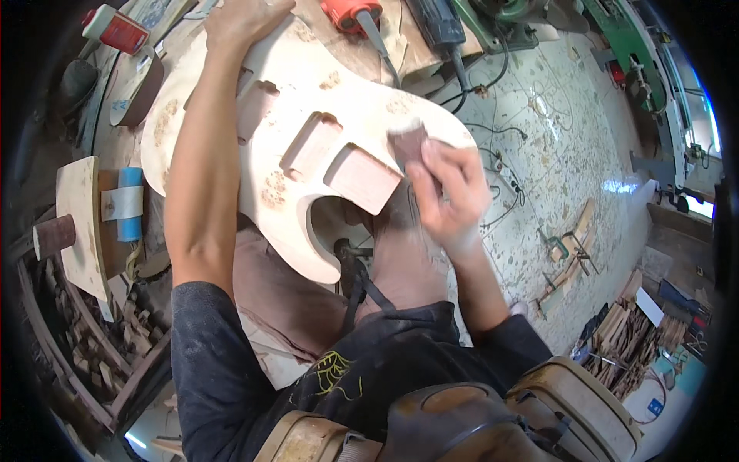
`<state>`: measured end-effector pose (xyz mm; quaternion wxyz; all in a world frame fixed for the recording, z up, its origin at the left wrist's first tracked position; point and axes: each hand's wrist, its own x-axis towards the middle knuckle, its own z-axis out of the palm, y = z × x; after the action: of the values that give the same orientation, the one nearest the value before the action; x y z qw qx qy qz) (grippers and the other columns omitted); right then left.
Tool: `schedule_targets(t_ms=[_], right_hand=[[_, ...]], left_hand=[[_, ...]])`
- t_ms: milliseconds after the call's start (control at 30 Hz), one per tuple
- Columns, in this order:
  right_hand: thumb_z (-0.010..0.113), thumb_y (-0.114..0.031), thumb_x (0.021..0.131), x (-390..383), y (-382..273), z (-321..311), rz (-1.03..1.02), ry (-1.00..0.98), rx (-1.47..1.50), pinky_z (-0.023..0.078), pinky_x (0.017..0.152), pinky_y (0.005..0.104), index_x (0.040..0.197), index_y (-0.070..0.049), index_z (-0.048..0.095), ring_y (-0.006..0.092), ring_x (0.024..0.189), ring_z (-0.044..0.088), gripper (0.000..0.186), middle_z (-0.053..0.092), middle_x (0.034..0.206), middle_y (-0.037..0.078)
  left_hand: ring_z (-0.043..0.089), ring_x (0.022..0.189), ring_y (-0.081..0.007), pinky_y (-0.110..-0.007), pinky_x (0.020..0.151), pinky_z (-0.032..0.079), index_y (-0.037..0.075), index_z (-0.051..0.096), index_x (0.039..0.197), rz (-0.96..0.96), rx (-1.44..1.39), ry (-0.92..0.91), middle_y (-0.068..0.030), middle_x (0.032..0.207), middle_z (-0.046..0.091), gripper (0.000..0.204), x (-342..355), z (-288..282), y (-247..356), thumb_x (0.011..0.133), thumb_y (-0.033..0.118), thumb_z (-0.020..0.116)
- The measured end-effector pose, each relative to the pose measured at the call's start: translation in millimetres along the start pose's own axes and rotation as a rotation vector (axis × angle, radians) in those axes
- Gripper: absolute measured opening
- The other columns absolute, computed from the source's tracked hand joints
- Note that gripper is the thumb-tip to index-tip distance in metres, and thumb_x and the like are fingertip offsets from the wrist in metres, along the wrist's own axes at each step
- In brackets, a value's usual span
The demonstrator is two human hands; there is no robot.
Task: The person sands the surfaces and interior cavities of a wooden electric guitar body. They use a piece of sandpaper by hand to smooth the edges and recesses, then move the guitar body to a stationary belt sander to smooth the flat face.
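Observation:
A pale wooden guitar body (362, 123) with recessed cavities and speckled brown patches lies tilted over my lap. My left hand (246, 23) is at its far upper edge, fingers curled around the rim, and my forearm crosses the body's left part. My right hand (450, 192) pinches a worn brown piece of sandpaper (406, 138) over the body's right side, just above the lower cavity; it is slightly blurred.
An orange power tool (348, 14) and a dark one (435, 23) lie beyond the body, cords trailing onto the speckled floor (554, 123). A glue bottle (115, 32) and blue roll (129, 215) sit left. Clamped wood (566, 262) and scrap piles (623, 346) are right.

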<state>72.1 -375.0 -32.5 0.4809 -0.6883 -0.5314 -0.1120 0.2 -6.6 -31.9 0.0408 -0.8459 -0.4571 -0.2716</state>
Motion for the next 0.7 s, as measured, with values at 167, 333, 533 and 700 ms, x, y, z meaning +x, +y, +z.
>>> schedule_targets(t_ms=[167,333,533,700], right_hand=[[0.080,-0.005,0.081,4.3,-9.9,4.7,0.023,0.036,-0.055,0.057,0.064,0.0341,0.108,-0.004,0.074,0.0276,0.078,0.070,0.028,0.067,0.097,0.013],[0.080,0.001,0.080,34.3,-10.0,3.2,0.128,-0.021,-0.048,0.056,0.072,0.0313,0.109,0.002,0.073,0.0246,0.083,0.068,0.030,0.067,0.097,0.016],[0.081,-0.007,0.080,27.3,-8.4,0.2,0.085,-0.021,-0.136,0.056,0.063,0.0358,0.109,-0.005,0.075,0.0271,0.077,0.069,0.029,0.067,0.095,0.013],[0.080,-0.007,0.081,-4.9,-3.9,0.2,-0.031,0.007,-0.085,0.053,0.059,0.0338,0.110,-0.006,0.074,0.0250,0.074,0.068,0.030,0.066,0.096,0.011]], left_hand=[[0.066,0.111,-0.0416,-0.049,0.097,0.051,-0.003,0.068,0.119,-0.082,0.026,-0.305,-0.0300,0.115,0.068,0.074,6.5,-19.2,6.4,0.078,0.059,0.063],[0.065,0.111,-0.0405,-0.049,0.096,0.051,-0.004,0.069,0.116,-0.124,-0.070,-0.392,-0.0300,0.118,0.067,0.074,14.4,-28.3,0.5,0.077,0.059,0.062],[0.068,0.103,-0.0419,-0.048,0.090,0.054,0.002,0.070,0.115,-0.068,-0.037,-0.184,-0.0274,0.108,0.071,0.064,3.6,-17.3,-4.5,0.077,0.053,0.065],[0.067,0.106,-0.0409,-0.048,0.091,0.054,0.003,0.069,0.117,-0.057,-0.063,-0.230,-0.0263,0.111,0.070,0.063,8.0,-11.0,7.4,0.077,0.052,0.065]])
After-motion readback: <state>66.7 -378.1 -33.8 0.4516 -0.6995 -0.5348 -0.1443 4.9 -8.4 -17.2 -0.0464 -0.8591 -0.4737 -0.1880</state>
